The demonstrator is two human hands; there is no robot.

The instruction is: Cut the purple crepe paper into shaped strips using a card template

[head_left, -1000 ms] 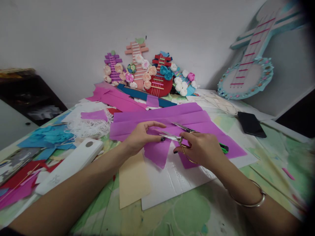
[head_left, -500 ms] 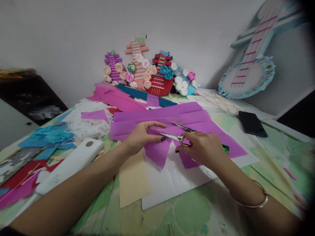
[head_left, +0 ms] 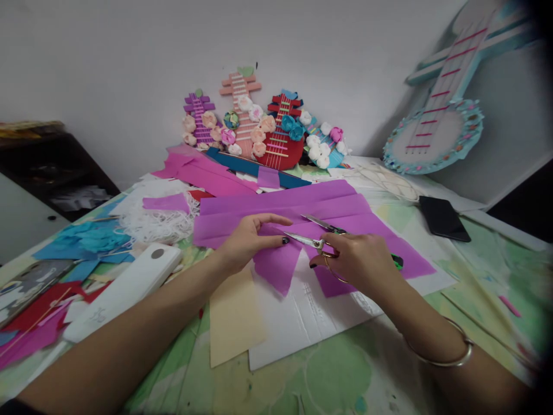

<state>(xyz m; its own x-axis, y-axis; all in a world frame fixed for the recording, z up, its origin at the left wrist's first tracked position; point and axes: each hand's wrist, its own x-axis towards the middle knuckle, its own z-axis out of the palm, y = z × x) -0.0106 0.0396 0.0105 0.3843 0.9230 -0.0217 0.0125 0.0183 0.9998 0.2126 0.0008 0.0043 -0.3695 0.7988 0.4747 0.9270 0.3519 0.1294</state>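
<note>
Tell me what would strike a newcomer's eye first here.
Probably the big purple paper in the centre, with scissors in the right hand over it. Behind, flower-trimmed model stringed instruments line up by the wall; a blue-rimmed instrument slants at right.

The right hand [head_left: 360, 259] is covering part of the gold-ringed handles of the silver metal scissors [head_left: 302, 238]. It is also hiding the span between a long grey blade [head_left: 317, 221] and a green plastic grip [head_left: 396, 261]; whether these are forming one tool cannot be determined. The left hand [head_left: 244, 242] is concealing its own rear fingers and part of the wide purple paper sheet [head_left: 276, 206]. The top edge is cropping the pale-blue lute-shaped model [head_left: 432, 127]. Marks on the white rectangular board [head_left: 287, 343] are showing too faintly to read.
</note>
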